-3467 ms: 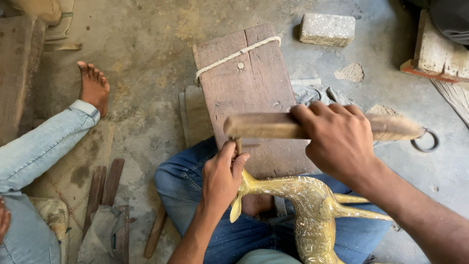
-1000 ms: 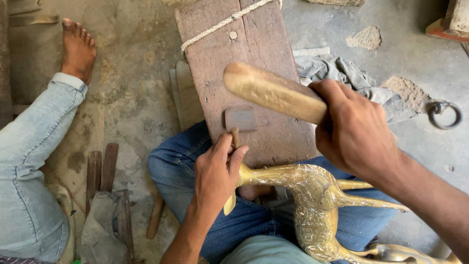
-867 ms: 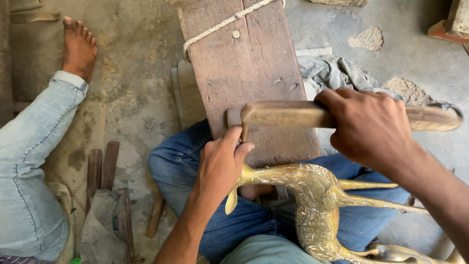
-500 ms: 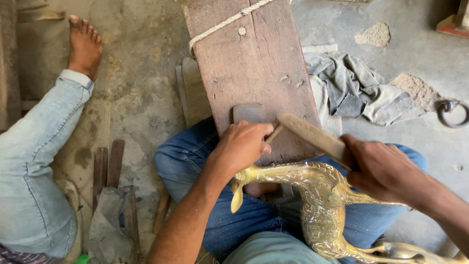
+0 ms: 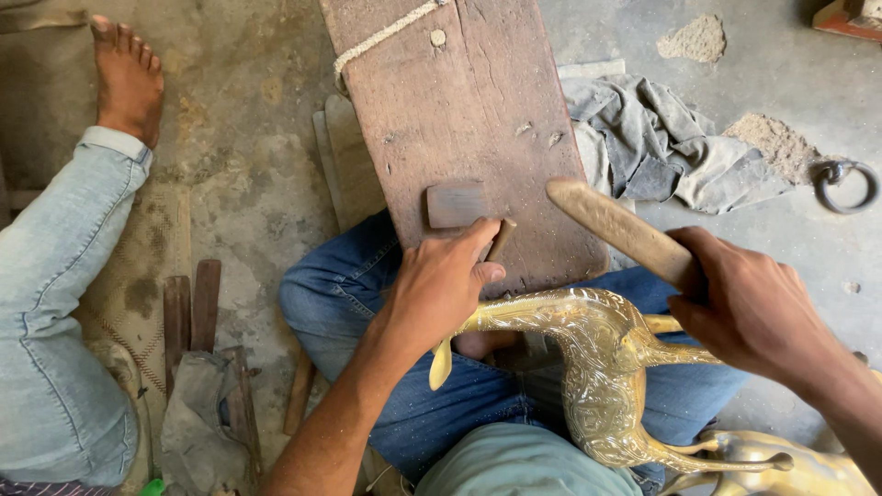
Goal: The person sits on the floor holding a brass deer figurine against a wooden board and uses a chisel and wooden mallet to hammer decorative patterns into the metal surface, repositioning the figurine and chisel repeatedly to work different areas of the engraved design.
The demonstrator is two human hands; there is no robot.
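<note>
As seen from the head camera, looking down on a seated person at work:

Left hand (image 5: pixel 441 285): closed around a small chisel-like tool (image 5: pixel 501 241), thin and brown; its tip at 12 o'clock of the fist rests on the plank, just beside a small flat metal block (image 5: pixel 455 204).
Right hand (image 5: pixel 749 308): at 3 o'clock of the left hand, gripping a wooden mallet (image 5: pixel 616 231) by one end; the mallet slants up toward 10 o'clock, its free end above the plank, apart from the tool.
Brass deer figure (image 5: pixel 597 363): engraved and golden, lying across the person's lap in blue jeans (image 5: pixel 459 404) at 6 o'clock of the plank; its head end lies under the left hand, its legs point to 3 o'clock.
Wooden plank (image 5: pixel 459 110): worn and reddish-brown, running from the lap toward 12 o'clock, a rope (image 5: pixel 381 39) tied around its far end.
Grey cloth (image 5: pixel 661 147): crumpled on the concrete floor (image 5: pixel 248 184) at 3 o'clock of the plank.
Iron ring (image 5: pixel 843 182): on the floor at the far 3 o'clock edge.
Second person: a leg in pale jeans (image 5: pixel 55 303) and a bare foot (image 5: pixel 124 78) at 9 to 10 o'clock.
</note>
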